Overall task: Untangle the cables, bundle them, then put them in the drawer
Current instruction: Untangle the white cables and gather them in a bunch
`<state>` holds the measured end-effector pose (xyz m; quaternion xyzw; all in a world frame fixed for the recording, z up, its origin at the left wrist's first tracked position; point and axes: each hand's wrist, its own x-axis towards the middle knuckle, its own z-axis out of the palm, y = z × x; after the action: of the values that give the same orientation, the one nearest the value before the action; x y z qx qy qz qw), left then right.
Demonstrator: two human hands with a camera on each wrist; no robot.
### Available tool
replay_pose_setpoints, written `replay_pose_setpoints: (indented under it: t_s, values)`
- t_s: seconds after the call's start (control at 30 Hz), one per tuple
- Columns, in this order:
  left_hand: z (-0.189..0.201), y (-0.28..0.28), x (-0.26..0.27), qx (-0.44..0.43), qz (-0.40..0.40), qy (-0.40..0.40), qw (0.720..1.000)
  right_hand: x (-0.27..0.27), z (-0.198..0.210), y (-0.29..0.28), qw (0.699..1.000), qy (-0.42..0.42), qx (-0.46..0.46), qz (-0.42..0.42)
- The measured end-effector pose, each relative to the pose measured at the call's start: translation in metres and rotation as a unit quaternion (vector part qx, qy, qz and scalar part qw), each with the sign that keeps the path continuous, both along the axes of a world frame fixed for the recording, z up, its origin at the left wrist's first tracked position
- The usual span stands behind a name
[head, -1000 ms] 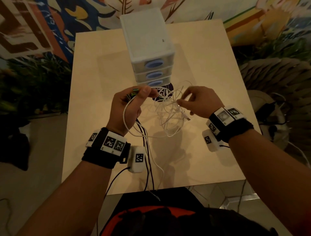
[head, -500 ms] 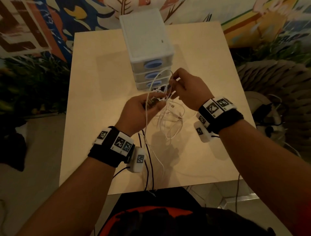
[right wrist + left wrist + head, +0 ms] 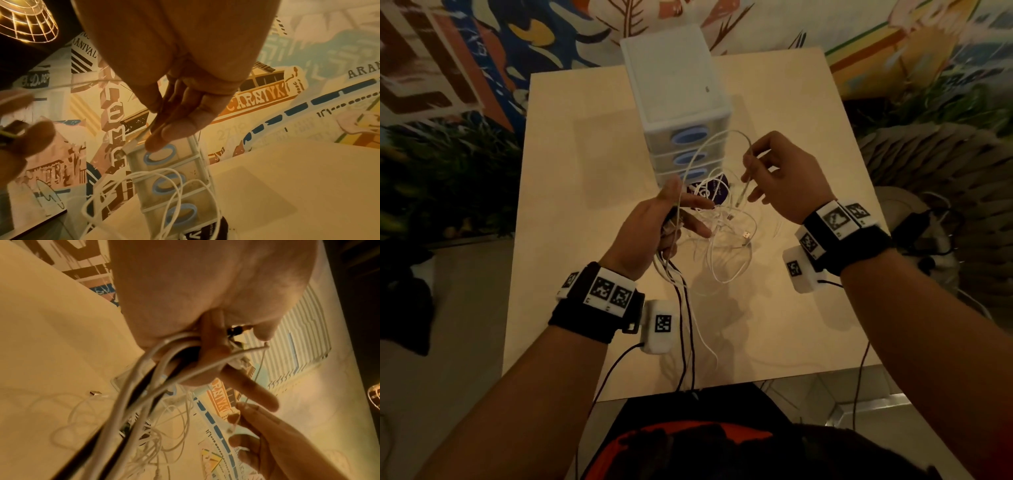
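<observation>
A tangle of white cables point(image 3: 722, 240) lies on the pale table point(image 3: 585, 171) in front of a white three-drawer unit point(image 3: 678, 102) with blue handles. My left hand point(image 3: 685, 212) grips a bunch of white and black cables point(image 3: 144, 378) in its lower curled fingers, with the upper fingers stretched out. These strands hang down over the near table edge. My right hand point(image 3: 750, 164) pinches a thin white cable point(image 3: 748, 150) near its plug end point(image 3: 133, 142), level with the drawers. A loop of it arcs back to my left hand. All three drawers look closed.
A dark round disc point(image 3: 714, 192) lies under the tangle, right in front of the bottom drawer. A loose USB plug point(image 3: 745, 235) rests on the table. Woven furniture point(image 3: 928, 164) stands to the right, and a painted wall rises behind the table.
My right hand has lifted one white strand up out of the tangle toward the drawer unit. My left hand has kept its hold and moved slightly right, its upper fingers now stretched out.
</observation>
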<state>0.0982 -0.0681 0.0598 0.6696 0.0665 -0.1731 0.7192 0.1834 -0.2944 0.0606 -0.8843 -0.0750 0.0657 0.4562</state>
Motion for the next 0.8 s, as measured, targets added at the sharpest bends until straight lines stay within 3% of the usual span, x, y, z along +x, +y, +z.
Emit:
replay_pose_setpoints:
  t_s: [0.17, 0.33, 0.4, 0.47, 0.53, 0.67, 0.8]
  values:
    - [0.008, 0.002, -0.006, 0.093, -0.013, -0.065, 0.993, 0.003, -0.017, -0.031, 0.999, 0.012, -0.028, -0.022]
    - [0.009, 0.001, -0.008, 0.134, -0.029, -0.058, 0.989, 0.017, -0.037, -0.097, 0.989, -0.01, -0.076, -0.127]
    - [0.006, 0.001, -0.008, 0.135, -0.026, -0.053, 0.989, 0.018, -0.038, -0.109, 0.983, 0.021, -0.118, -0.136]
    - [0.007, -0.002, -0.009, 0.133, -0.02, -0.055, 0.989, 0.014, -0.039, -0.113, 0.973, 0.038, -0.206, -0.094]
    - [0.011, -0.009, -0.009, 0.133, -0.008, -0.066, 0.989, 0.004, -0.035, -0.105, 0.97, 0.023, -0.239, -0.045]
    - [0.016, -0.025, -0.006, 0.134, 0.025, -0.082, 0.987, -0.032, -0.007, -0.057, 0.988, -0.054, -0.141, -0.013]
    - [0.022, -0.037, -0.004, 0.097, 0.069, -0.08, 0.99, -0.072, 0.003, -0.009, 0.976, 0.044, -0.116, 0.181]
